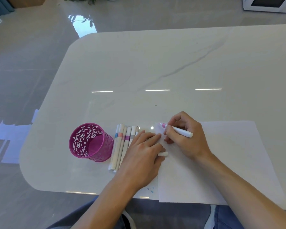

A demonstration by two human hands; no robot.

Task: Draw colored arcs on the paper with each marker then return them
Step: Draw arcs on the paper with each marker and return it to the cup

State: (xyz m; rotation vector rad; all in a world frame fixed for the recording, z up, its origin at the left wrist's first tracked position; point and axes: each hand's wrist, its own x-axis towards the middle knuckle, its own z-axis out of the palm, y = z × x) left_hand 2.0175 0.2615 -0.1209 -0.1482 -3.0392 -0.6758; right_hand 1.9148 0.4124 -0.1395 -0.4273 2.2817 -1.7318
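Observation:
A white sheet of paper (221, 162) lies at the table's near right edge. My right hand (185, 136) grips a pink marker (180, 130), uncapped, with its tip at the paper's far left corner. My left hand (142, 156) lies flat on the paper's left edge and holds a white cap (163, 154) between its fingers. Several capped markers (122, 142) lie side by side on the table, partly under my left hand. A magenta cut-out pen holder (89, 142) stands left of them; I see nothing inside it.
The white marble table (155, 63) has a rounded left corner and stretches far back. Small blue ink specks (151, 190) mark the near edge beside the paper. A white appliance (267, 4) stands on the floor at the far right.

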